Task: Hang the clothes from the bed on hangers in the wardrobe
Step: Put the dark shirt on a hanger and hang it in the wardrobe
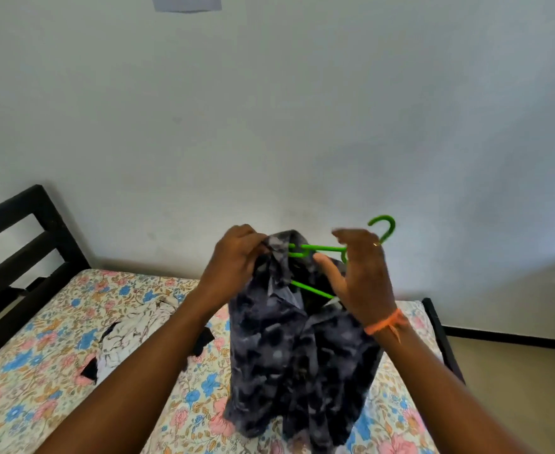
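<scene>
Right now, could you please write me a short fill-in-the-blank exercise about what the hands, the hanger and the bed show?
1. The hanger being worked into the dark patterned garment is ____ in colour.
2. The left hand pinches the garment's ____ edge.
3. The orange thread is tied around the ____ wrist.
4. A white patterned garment lies on the ____ bedsheet.

Missing words: green; top; right; floral
</scene>
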Demonstrator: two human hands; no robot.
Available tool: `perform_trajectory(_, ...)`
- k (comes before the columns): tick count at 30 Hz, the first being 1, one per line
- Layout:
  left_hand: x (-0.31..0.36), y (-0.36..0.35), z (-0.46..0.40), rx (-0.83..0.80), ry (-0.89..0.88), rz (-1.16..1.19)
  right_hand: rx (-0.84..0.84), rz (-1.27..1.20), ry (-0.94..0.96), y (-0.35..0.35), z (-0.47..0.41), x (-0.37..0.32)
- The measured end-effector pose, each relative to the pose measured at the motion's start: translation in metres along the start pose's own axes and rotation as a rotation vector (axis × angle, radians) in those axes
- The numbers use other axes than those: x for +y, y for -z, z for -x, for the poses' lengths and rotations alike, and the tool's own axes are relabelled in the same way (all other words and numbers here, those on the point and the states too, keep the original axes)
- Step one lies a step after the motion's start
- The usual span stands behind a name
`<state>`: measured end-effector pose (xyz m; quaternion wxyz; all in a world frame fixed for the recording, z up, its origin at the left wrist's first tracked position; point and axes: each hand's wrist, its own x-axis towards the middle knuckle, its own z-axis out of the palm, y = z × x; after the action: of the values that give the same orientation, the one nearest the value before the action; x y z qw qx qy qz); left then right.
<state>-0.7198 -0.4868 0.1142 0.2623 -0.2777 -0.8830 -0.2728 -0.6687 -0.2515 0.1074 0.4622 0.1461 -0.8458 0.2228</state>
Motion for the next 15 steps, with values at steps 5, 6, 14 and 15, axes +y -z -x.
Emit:
perform_trajectory(5,-0.002,0.014,-0.015,0.020,-0.026,0.035,0.014,-0.101,-0.627,0.010,0.017,0.041)
perform_trajectory(6,0.001,0.015,-0.018,0.005,-0.051,0.049,-0.103,-0.154,-0.691,0.007,0.012,0.049)
perform_trajectory(14,-0.013,0.031,-0.026,-0.036,0.016,0.136,-0.744,-0.653,-0.577,0.019,-0.036,0.060)
perform_trajectory(15,-0.014,0.034,-0.025,-0.044,0.028,0.129,-0.782,-0.638,-0.534,0.018,-0.037,0.058)
